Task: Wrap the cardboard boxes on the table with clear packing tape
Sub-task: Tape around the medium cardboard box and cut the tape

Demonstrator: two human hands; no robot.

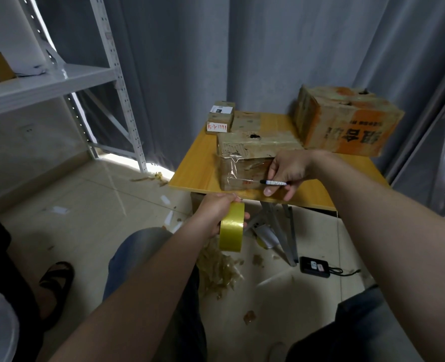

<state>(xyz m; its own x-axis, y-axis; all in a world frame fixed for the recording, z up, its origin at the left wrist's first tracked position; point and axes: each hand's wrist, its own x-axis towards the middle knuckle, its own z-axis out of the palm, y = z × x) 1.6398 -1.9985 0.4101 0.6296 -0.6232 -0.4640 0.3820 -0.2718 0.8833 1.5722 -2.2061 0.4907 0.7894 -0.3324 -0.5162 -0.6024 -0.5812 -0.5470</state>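
A flat cardboard box [245,150] lies near the front of the small wooden table [195,168], with shiny clear tape across its front face. My right hand [288,169] holds a small knife [272,182] against that face, blade pointing left. Below the table's front edge, my left hand [216,212] grips a yellowish tape roll [231,227]. A large orange-printed box [346,121] stands at the back right. Two small boxes [220,117] are stacked at the back left, with another box [247,121] behind them.
A white metal shelf [46,82] stands at the left with a box on it. Grey curtains hang behind the table. Tape scraps [218,267] litter the tiled floor, and a black device with a cable [315,266] lies by the table's legs. A sandalled foot [55,280] is at the left.
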